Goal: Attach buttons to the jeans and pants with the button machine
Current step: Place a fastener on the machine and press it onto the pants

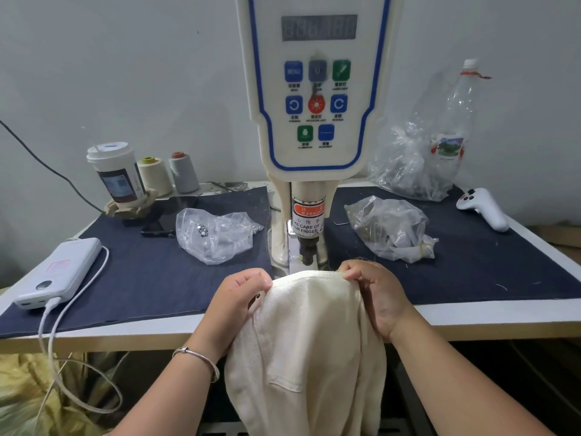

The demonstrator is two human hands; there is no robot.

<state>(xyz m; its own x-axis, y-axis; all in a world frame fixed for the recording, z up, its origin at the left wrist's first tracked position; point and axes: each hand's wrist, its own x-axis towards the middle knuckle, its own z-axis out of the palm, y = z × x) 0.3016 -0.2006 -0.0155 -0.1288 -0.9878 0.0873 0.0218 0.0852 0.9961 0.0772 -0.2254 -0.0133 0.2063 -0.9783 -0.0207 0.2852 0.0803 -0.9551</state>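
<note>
Cream pants (308, 341) hang from the table's front edge, their top edge held up just in front of the button machine (314, 121). My left hand (242, 294) pinches the fabric's top left corner. My right hand (374, 291) grips the top right edge with curled fingers. The machine's punch head (307, 250) stands directly behind the fabric edge, above the base. A clear bag with small metal buttons (217, 234) lies left of the machine. Another clear bag with parts (390, 228) lies to the right.
A dark denim mat (141, 272) covers the table. On the left sit a white power bank (59, 272) with its cable, a lidded cup (116, 174), two thread cones (169, 174) and a phone (163, 215). At right are a big plastic bag with a bottle (440, 146) and a white controller (484, 209).
</note>
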